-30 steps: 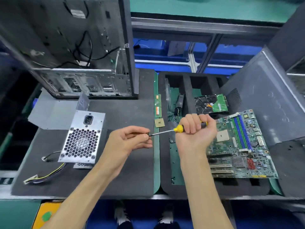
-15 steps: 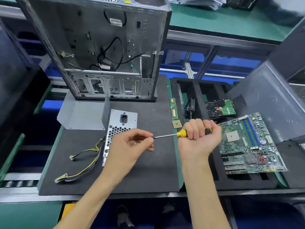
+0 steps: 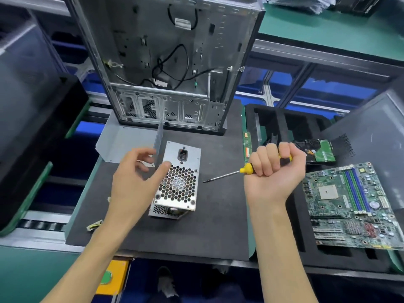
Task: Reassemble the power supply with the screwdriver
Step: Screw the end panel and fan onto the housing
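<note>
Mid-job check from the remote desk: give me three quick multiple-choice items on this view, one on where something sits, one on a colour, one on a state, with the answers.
1. Where does the power supply stand?
A. On the dark mat in front of the open computer case
B. Inside the case
C. On the motherboard

2. What colour is the collar of the screwdriver?
A. Red
B. Yellow
C. Blue

3. What is the left hand doing?
A. Gripping the screwdriver
B. Open, at the power supply, gripping nothing
C. Pressing on the motherboard

Answers:
1. A, it stands on the mat, nearer than the case.
2. B, yellow shows where the shaft leaves the right hand.
3. B, its fingers are spread and loose at the unit's top left corner; the right hand holds the tool.
</note>
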Demonstrator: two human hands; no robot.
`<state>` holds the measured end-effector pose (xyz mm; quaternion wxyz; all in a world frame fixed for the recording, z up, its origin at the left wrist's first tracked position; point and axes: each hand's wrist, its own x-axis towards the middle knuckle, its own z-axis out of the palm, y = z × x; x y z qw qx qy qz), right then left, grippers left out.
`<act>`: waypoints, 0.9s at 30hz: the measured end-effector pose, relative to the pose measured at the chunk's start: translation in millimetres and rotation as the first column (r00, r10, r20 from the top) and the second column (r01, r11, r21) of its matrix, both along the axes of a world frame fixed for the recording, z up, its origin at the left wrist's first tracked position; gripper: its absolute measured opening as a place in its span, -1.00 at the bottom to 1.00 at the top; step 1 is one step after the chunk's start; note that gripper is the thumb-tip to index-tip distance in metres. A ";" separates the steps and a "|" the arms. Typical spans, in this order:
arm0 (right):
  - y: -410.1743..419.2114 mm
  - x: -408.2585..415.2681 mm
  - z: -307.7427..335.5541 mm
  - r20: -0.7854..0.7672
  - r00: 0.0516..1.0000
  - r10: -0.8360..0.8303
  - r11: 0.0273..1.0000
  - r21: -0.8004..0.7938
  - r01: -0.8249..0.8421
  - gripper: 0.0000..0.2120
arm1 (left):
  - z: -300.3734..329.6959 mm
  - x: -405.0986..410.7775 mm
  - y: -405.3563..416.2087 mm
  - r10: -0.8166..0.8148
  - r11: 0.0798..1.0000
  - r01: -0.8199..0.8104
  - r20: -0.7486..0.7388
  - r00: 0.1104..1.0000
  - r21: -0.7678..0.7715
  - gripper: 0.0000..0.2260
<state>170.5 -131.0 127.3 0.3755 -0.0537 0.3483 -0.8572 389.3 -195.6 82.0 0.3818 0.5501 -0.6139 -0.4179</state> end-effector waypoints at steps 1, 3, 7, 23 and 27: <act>-0.7 1.4 1.7 0.009 0.999 0.051 0.998 -0.032 -0.051 -0.72 | -7.1 4.4 0.4 0.004 0.998 -0.005 0.031 1.000 0.058 -0.67; -3.8 6.8 4.7 -0.051 0.993 0.111 0.991 -0.073 -0.115 -0.70 | -19.6 8.4 5.3 -0.044 0.983 0.036 0.043 0.998 0.178 -0.56; -13.4 19.7 7.7 -0.230 0.963 0.141 0.981 -0.098 -0.167 -0.72 | -35.6 6.7 16.2 -0.092 0.953 0.108 -0.069 0.993 0.282 -0.58; -51.2 35.1 7.4 -0.492 0.853 0.176 0.967 -0.075 -0.243 -0.74 | -39.5 7.2 19.2 -0.057 0.946 0.119 -0.209 0.976 0.300 -0.60; -53.0 36.8 5.4 -0.492 0.849 0.192 0.967 -0.054 -0.250 -0.73 | -40.3 7.2 19.0 -0.059 0.949 0.119 -0.206 0.977 0.292 -0.59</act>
